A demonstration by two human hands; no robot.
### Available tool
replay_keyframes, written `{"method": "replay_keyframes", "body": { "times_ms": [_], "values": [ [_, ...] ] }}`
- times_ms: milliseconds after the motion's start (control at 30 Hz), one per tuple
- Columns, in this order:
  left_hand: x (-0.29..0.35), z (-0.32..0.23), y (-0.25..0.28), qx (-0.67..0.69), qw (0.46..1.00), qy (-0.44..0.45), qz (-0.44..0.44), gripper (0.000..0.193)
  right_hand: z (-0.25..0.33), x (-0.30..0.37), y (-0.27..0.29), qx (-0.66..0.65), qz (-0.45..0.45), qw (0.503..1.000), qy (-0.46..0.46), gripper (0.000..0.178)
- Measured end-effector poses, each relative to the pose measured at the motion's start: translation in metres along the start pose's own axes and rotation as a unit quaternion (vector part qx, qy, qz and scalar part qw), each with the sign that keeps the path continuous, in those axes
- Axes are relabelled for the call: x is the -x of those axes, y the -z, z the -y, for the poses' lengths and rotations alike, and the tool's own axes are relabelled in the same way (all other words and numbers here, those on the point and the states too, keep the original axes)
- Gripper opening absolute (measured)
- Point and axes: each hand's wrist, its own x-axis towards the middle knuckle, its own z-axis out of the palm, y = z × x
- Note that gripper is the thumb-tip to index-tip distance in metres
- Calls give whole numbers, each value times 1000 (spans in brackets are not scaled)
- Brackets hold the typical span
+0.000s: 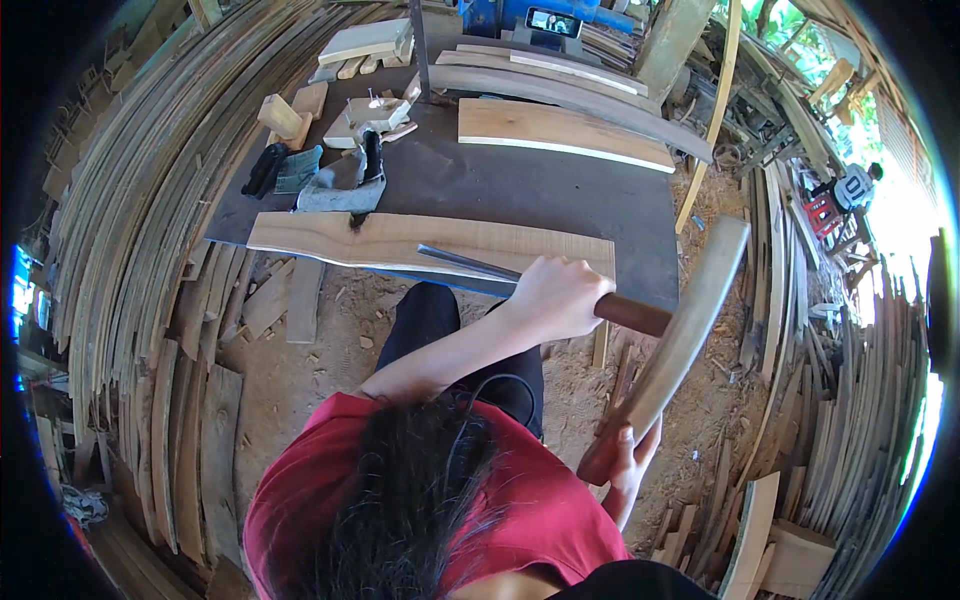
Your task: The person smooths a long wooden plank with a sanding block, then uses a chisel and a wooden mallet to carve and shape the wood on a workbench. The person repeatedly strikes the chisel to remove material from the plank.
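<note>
My left hand point(560, 297) is closed in a fist around a chisel with a narrow grey metal blade point(465, 262) and a brown wooden handle point(638, 314). The blade points left, over the near edge of a wide wooden board point(390, 236) lying along the table. At the right, my right hand point(635, 462) grips a thick curved piece of wood point(690, 310) by its darker, reddish lower end. This piece rises to the upper right, and the chisel's handle end meets its side; I cannot tell whether they touch.
On the dark table point(440, 180) lie more boards point(565, 130), wood blocks point(365, 118) and a grey cloth-like item point(340, 190). Stacks of planks point(130, 230) line the left; more planks point(860, 430) fill the right. A person point(850, 190) sits far right.
</note>
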Motion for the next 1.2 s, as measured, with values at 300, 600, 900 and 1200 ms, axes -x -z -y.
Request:
{"method": "replay_keyframes", "body": {
  "times_ms": [300, 600, 900, 1200],
  "values": [
    [7, 5, 5, -10, 1000, 6, -5, 14, 11, -7, -10, -168, -81, 982, -40, 63],
    [20, 30, 14, -20, 998, 46, -27, 15, 17, -8, -24, -137, -83, 985, -57, 58],
    [32, 51, 17, -54, 995, 55, -70, 17, -21, -9, -21, -41, 48, 998, -18, 59],
    [39, 59, 23, -64, 993, 65, -77, 14, -8, 0, -48, -122, 65, 985, -105, 53]
  ]
}}
